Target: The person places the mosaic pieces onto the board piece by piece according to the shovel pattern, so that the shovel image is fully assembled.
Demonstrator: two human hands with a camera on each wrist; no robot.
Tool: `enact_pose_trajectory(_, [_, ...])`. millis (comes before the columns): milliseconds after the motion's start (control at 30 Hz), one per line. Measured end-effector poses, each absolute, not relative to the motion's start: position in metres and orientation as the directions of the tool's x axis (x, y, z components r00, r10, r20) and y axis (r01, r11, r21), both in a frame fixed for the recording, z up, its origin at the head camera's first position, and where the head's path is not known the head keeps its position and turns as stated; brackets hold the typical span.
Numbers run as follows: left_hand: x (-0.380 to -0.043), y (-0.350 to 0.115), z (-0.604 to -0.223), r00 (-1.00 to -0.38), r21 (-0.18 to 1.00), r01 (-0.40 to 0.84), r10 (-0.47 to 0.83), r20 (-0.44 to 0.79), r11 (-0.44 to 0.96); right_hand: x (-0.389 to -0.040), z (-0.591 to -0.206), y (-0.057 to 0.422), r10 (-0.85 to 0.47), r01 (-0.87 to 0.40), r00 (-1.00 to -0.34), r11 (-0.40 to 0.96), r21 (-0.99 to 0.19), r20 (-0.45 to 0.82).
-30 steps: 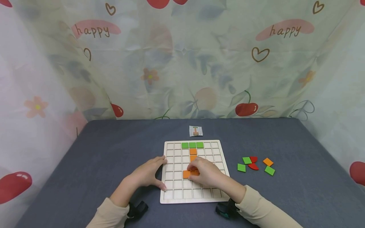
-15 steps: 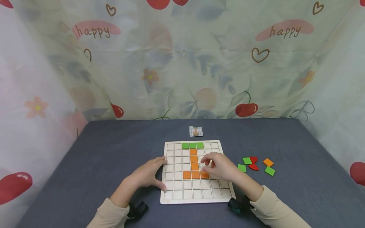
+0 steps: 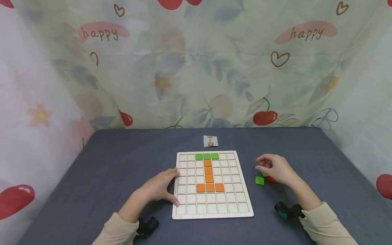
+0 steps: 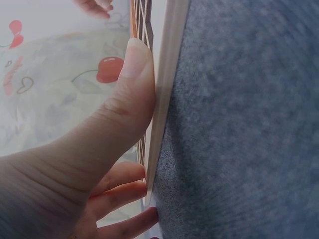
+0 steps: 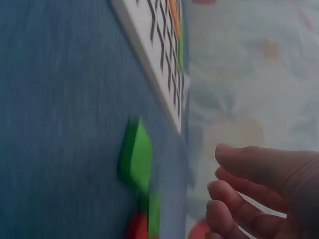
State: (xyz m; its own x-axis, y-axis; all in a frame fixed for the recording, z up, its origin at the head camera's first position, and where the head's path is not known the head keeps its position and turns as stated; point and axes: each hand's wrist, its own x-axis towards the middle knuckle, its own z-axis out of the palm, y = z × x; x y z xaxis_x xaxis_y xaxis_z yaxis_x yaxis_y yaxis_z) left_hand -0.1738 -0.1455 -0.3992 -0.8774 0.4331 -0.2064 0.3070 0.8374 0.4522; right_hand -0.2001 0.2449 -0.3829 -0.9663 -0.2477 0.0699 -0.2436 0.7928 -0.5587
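Note:
A white gridded board [image 3: 196, 206] lies on the dark cloth. Three green square tiles [image 3: 207, 156] sit in its top row, with a column of three orange tiles [image 3: 208, 170] beneath and an orange row [image 3: 210, 188] of three below that. My left hand [image 3: 157, 185] rests spread along the board's left edge, its thumb [image 4: 134, 69] on the rim. To the right of the board, my right hand [image 3: 277, 169] hovers above loose pieces, fingers loosely bent and holding nothing. A green square tile [image 3: 259, 180] and part of a red piece [image 3: 271, 179] show beneath it; other pieces are hidden.
Behind the board lies a small printed card [image 3: 210, 141] with a grid picture. The dark table cloth [image 3: 122, 153] reaches back to a patterned curtain [image 3: 196, 68]. Black wrist straps [image 3: 148, 226] sit on both forearms.
My right hand has let go of an orange tile at the right end of the lower orange row and moved right, over the loose pieces. The left hand stays put.

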Motion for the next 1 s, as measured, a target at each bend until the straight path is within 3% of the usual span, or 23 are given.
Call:
enact_pose_trajectory(467, [-0.173,-0.145,-0.400,-0.877,0.456,0.301,0.431,-0.212,0.837,-0.198,-0.386,0.314,-0.126,-0.073,-0.989,0.868,-0.492,-0.077])
enact_pose_trajectory(1000, [-0.174,-0.144,-0.399,-0.880,0.445,0.287,0.417,-0.228,0.848,-0.194,-0.396,0.329,-0.090,-0.024,-0.989,0.885,-0.465,-0.120])
